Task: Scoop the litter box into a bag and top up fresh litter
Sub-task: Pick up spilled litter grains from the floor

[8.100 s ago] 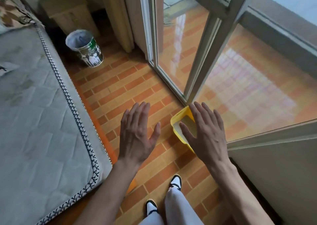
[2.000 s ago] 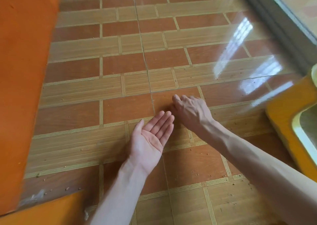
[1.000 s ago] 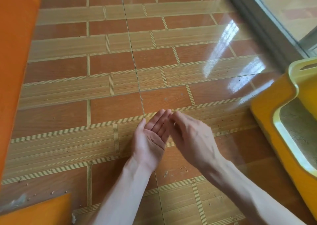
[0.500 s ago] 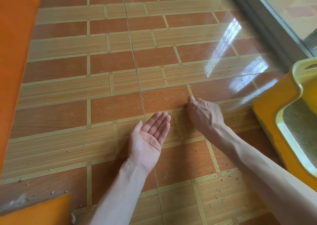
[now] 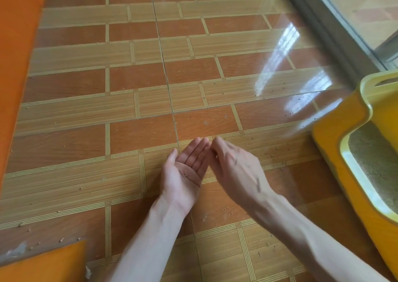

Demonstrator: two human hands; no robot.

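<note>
The left hand [image 5: 185,170] lay palm up just above the tiled floor [image 5: 137,77], its fingers straight and relaxed, forming a shallow cup, with a few dark specks resting in the palm. The right hand [image 5: 234,170] hovered beside it, back turned toward the camera, its fingertips bunched together and pointed down over the left fingertips, touching or nearly touching them; whether anything was pinched between them could not be told. The yellow litter box [image 5: 344,144] stood at the right edge of the view, near the right forearm but clear of it, with pale grey litter [image 5: 374,159] visible inside its lighter inner rim. Small litter crumbs [image 5: 217,214] were scattered over the tiles below and to the right of the hands, and more lay toward the lower left. A glass door [image 5: 357,12] with a grey frame ran along the upper right, and an orange surface [image 5: 15,55] bordered the left side of the floor.
</note>
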